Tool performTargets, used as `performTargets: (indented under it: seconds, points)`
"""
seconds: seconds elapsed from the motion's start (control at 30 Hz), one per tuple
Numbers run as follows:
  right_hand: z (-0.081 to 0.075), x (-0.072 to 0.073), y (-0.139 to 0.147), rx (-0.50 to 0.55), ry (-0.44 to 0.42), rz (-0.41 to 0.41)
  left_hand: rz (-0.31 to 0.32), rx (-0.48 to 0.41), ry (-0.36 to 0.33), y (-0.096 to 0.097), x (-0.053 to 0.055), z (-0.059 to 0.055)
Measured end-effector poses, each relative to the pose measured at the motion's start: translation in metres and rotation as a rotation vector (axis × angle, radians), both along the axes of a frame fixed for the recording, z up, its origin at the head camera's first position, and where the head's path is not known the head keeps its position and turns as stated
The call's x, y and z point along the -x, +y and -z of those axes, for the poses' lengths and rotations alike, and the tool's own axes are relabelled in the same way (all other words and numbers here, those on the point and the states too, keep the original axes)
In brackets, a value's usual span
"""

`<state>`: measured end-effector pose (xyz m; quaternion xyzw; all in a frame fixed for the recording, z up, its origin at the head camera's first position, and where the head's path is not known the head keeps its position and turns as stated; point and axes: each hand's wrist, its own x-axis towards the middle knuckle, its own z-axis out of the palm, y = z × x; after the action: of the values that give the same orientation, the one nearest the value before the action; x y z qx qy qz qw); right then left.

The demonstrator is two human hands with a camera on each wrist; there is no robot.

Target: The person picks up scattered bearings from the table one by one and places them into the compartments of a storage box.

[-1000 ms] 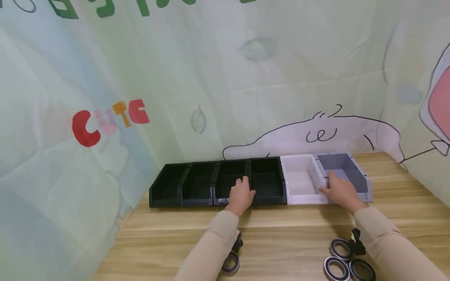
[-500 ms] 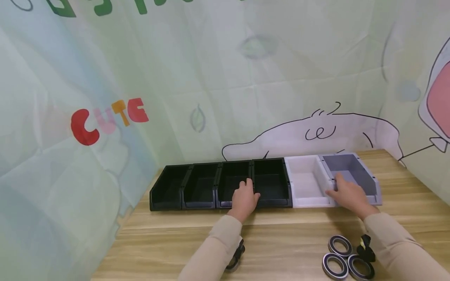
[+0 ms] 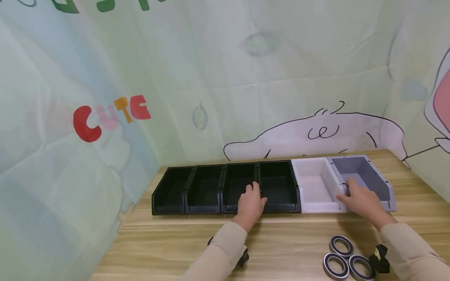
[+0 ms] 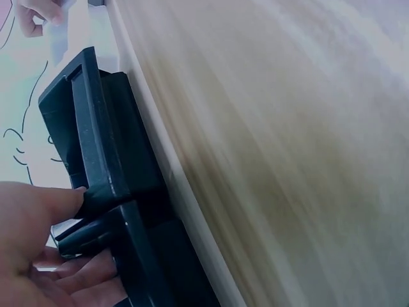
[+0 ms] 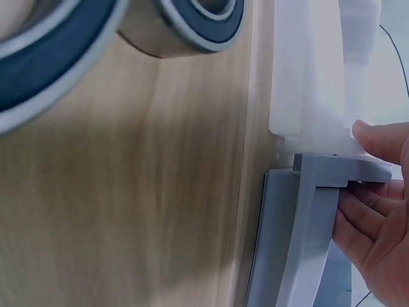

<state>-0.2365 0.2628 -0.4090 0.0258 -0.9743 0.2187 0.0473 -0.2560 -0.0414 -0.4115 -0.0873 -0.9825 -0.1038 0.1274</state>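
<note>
A row of open-front storage bins stands along the back of the wooden table. My left hand [image 3: 250,205] grips the adjoining walls of two black storage bins [image 3: 277,208] near the middle of the row. In the left wrist view, the thumb [image 4: 64,203] lies in one bin and the fingers [image 4: 92,275] in its neighbour. My right hand [image 3: 363,200] pinches the adjoining walls of the white storage bin [image 3: 313,183] and the grey storage bin [image 3: 389,193]. Its thumb [image 5: 377,137] is on the white side, its fingers inside the grey bin.
Three ring bearings [image 3: 336,266] lie close together on the wooden table [image 3: 288,242], in front of the white bin. Two more black bins [image 3: 202,187] continue the row to the left. A printed cloth [image 3: 197,58] hangs right behind the bins.
The row of bins has slid nearer and to the right, with both hands keeping their grip. The three bearings stay put on the table.
</note>
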Motion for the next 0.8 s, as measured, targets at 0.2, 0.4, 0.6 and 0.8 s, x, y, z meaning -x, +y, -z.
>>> performTargets:
  seconds: [0.2,0.4,0.6,0.8]
  points:
    - [-0.001,-0.007,0.003,-0.003,0.006,-0.002,-0.002,0.013,0.003,0.003,-0.005,0.001]
    - [0.001,-0.012,0.007,-0.005,0.027,-0.008,0.006,-0.004,0.009,0.007,-0.009,0.001]
    - [-0.001,-0.017,0.015,-0.006,0.029,-0.020,0.019,-0.012,0.027,0.010,-0.015,0.000]
    - [0.002,-0.022,0.024,-0.025,0.021,-0.020,0.024,-0.006,-0.005,0.016,-0.023,0.002]
